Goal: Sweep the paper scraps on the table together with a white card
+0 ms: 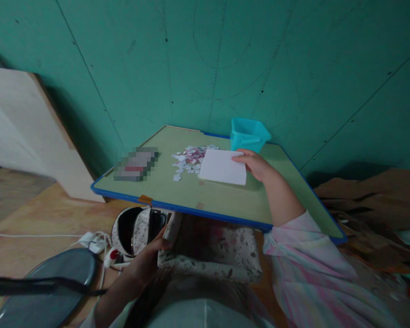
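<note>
My right hand [254, 165] pinches card [221, 167] by right edge, thumb on top, likely keeping it level; card over table [167, 191], beside scraps [193, 156]. My left hand [153, 254] at box [205, 266] rim below, probably steadying it; can't tell how tight. Bin [246, 134] by far edge; room lies nearer me

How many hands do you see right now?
2. The right hand holds a white square over the table; the left hand is at the left side of the patterned tray below.
</note>
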A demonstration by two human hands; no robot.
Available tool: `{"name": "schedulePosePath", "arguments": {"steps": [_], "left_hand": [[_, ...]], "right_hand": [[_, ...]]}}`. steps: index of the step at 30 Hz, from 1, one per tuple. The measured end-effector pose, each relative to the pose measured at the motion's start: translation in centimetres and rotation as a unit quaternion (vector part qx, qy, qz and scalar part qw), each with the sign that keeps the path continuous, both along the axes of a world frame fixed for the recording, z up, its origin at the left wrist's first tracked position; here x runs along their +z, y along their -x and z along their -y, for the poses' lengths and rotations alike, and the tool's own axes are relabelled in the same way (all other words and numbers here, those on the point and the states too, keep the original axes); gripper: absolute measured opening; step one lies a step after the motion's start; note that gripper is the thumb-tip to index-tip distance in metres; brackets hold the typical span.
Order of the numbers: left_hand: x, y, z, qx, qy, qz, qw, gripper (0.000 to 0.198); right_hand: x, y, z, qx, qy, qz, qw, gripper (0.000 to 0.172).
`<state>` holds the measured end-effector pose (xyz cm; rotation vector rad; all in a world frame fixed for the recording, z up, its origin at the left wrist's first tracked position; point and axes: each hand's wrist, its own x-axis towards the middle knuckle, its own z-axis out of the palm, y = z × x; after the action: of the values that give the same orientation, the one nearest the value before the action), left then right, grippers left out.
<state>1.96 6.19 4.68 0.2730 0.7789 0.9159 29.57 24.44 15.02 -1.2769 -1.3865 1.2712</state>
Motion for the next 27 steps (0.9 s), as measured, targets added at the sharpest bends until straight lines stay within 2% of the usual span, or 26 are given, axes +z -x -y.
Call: {"name": "schedulePosePath", "arguments": {"steps": [6, 12, 16, 19, 24, 27], "left_hand": [[0.05, -0.01, -0.07, -0.001, -0.002, -0.006, 1.000, 0.069], [-0.19, -0.11, -0.19, -0.009, -0.016, 0.000, 1.000, 0.072], [0.08, -0.12, -0.13, -0.003, -0.004, -0.006, 1.000, 0.074], [0.14, -0.10, -0.13, -0.002, 0.007, -0.006, 1.000, 0.074], [0.25, -0.06, -0.03, 0.002, -0.007, -0.037, 0.999, 0.073], [0.36, -0.10, 0.06, -0.001, 0.000, -0.016, 1.000, 0.074]], "right_hand": [[0.18, 0.36, 0.55, 0.010, 0.027, 0.002, 1.000, 0.034], [0.15, 0.15, 0.46, 0.031, -0.008, 0.007, 0.999, 0.024], [-0.38, 0.10, 0.46, 0.136, -0.001, 0.087, 0.987, 0.024], [-0.41, 0.31, 0.77, 0.210, 0.029, 0.092, 0.973, 0.024], [-0.07, 0.30, 0.95, 0.168, 0.019, 0.047, 0.984, 0.033], [-0.28, 0.46, 0.89, 0.182, 0.015, 0.053, 0.982, 0.031]]}}
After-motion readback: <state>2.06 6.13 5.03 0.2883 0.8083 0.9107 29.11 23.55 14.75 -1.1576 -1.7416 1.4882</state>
